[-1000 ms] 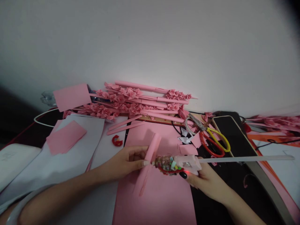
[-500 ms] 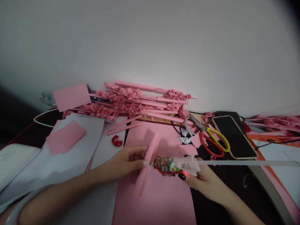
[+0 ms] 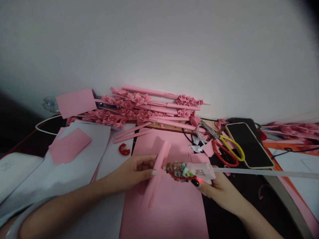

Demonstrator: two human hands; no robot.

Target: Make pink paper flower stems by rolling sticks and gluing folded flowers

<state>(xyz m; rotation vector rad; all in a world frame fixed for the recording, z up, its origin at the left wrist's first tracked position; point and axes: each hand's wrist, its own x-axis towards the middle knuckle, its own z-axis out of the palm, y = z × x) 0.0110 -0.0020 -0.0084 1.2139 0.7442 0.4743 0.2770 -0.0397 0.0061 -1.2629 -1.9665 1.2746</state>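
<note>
Held a rolled pink paper tube (image 3: 161, 157) in the closed grip of the left hand (image 3: 141, 171), over the left half of a flat pink paper sheet (image 3: 174, 212) on the dark worktop (image 3: 219, 220), with the long axis slanting from near left toward the sheet's far edge. Clasped a pale glue gun (image 3: 200, 170) with a multicoloured crusted nozzle (image 3: 178, 170) in the right hand (image 3: 221, 189), leftward-aimed, with the tube just beyond the tip; could not tell if touching.
</note>
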